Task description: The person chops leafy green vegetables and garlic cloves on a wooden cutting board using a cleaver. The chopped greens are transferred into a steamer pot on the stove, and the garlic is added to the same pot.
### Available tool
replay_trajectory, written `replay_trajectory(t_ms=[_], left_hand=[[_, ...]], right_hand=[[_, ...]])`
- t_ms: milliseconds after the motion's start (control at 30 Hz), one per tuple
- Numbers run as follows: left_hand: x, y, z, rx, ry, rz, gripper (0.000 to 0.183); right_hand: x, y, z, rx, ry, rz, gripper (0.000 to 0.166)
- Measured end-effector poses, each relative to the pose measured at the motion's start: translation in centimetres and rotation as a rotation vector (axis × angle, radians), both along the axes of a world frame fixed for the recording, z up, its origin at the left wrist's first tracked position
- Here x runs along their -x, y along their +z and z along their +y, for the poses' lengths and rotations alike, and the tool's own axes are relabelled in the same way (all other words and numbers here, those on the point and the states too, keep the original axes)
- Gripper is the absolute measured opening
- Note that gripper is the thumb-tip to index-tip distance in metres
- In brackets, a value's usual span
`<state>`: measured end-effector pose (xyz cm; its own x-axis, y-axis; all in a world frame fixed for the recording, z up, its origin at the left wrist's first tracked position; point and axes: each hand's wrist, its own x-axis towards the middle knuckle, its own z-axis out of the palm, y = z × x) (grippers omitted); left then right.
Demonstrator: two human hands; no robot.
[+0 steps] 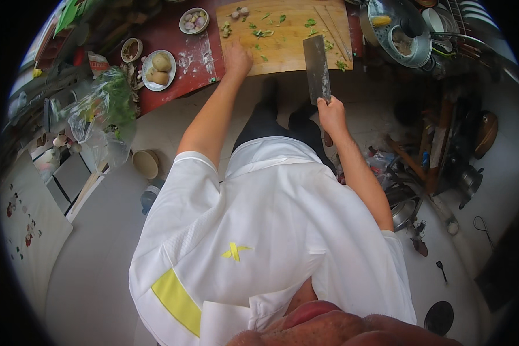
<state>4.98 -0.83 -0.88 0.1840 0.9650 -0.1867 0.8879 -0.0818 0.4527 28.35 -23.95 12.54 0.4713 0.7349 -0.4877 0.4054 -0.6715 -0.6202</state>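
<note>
My right hand grips the handle of a cleaver. Its broad, dark blade, smeared with residue, points away from me over the near edge of a wooden cutting board. At the board's left near corner rests my left hand, fingers curled down; whether anything is under them is hidden. Scraps of chopped green leaves lie scattered across the board. Pale, bulb-like pieces sit at its far left, with a greenish-yellow clump nearer my left hand. A pair of chopsticks lies along the right side.
Left of the board, a red table bears a bowl of peeled shallots or garlic, a plate of potatoes and a small bowl. A plastic bag of greens hangs farther left. To the right stands a glass-lidded pot.
</note>
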Motion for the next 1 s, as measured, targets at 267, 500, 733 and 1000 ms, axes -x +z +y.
replay_trajectory(t_ms=[267,500,733,1000], left_hand=[[-4.8,0.0,5.4,-0.252,-0.136,-0.133,0.056],[-3.4,0.6,3.4,-0.054,-0.439,-0.176,0.047],[-1.5,0.9,1.2,-0.064,-0.243,-0.173,0.056],[-0.9,0.2,-0.4,-0.092,-0.185,-0.114,0.058]], right_hand=[[0.2,-4.5,3.6,0.083,-0.158,0.09,0.028],[-0.6,-6.0,6.1,0.081,-0.181,-0.011,0.029],[-0.2,-6.5,10.3,0.135,-0.169,-0.143,0.034],[1.9,-5.6,12.3,0.181,-0.042,-0.163,0.031]])
